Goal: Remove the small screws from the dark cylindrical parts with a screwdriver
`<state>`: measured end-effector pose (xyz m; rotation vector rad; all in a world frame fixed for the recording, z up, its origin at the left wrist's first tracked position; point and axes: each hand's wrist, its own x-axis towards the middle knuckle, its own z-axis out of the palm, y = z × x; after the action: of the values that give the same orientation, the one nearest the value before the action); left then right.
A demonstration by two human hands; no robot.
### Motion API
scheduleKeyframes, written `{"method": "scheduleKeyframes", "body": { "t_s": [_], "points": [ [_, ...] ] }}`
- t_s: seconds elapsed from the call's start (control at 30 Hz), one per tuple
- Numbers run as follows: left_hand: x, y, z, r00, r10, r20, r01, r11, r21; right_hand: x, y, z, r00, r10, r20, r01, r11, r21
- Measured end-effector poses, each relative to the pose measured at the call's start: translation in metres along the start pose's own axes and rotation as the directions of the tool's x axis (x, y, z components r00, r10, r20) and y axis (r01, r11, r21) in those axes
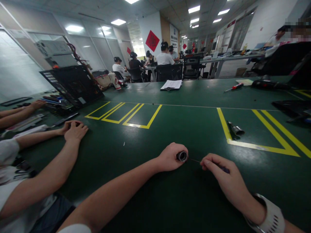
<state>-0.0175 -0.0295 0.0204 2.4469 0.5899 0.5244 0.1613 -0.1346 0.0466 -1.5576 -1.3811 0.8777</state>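
Note:
My left hand (172,158) rests low over the green table, its fingers wrapped round a hollow metal cylinder (182,156) whose round open end faces me. Just to its right, my right hand (222,173) is closed on a thin screwdriver with a dark purple handle (224,169). The slim shaft (195,160) points left toward the cylinder, with a small gap between them; the tip's shape is too fine to make out. A second metal piece (236,130), silver with a cup-like end, lies inside a yellow tape outline ahead of my right hand.
Yellow tape frames (136,125) mark the green table (116,174). Farther off are a clipboard with papers (171,84) and a red screwdriver (234,87). At left, a co-worker's hands (75,129) rest on the table near a black computer case (73,85). People sit at back tables.

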Motion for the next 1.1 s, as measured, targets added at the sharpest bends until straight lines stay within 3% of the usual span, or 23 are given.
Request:
{"method": "scheduleKeyframes", "body": {
  "t_s": [0.17,0.3,0.37,0.53,0.7,0.8,0.9,1.0,1.1],
  "points": [
    [-0.001,0.000,0.000,0.998,-0.040,-0.048,0.038,0.998,-0.045,-0.002,0.011,-0.001,0.997,-0.032,-0.070,0.039,0.993,0.110],
    [-0.001,0.000,0.001,0.983,-0.125,-0.138,0.092,0.969,-0.227,-0.006,0.024,0.000,0.982,-0.135,-0.129,0.168,0.940,0.298],
    [-0.001,-0.001,0.001,0.976,-0.144,-0.162,0.094,0.955,-0.281,-0.008,0.024,0.001,0.977,-0.186,-0.106,0.211,0.921,0.329],
    [0.000,-0.003,0.002,0.979,-0.120,-0.166,0.075,0.964,-0.254,-0.013,0.011,0.005,0.984,-0.169,0.050,0.159,0.975,0.155],
    [0.000,-0.002,0.004,0.981,-0.068,-0.179,0.042,0.988,-0.148,-0.013,0.006,0.009,0.981,-0.189,0.045,0.185,0.979,0.081],
    [0.000,-0.001,0.004,0.981,-0.081,-0.174,0.057,0.989,-0.138,-0.011,0.008,0.010,0.990,-0.113,0.089,0.099,0.985,0.142],
    [-0.001,0.001,0.002,0.985,-0.097,-0.144,0.075,0.985,-0.155,-0.008,0.011,0.011,0.991,0.019,0.131,-0.062,0.942,0.330],
    [0.000,0.002,0.001,0.987,-0.104,-0.123,0.084,0.984,-0.157,-0.006,0.011,0.012,0.977,0.120,0.173,-0.199,0.800,0.567],
    [0.000,0.002,0.001,0.986,-0.104,-0.130,0.082,0.983,-0.162,-0.003,0.011,0.014,0.960,0.165,0.226,-0.277,0.668,0.691]
  ]
}}
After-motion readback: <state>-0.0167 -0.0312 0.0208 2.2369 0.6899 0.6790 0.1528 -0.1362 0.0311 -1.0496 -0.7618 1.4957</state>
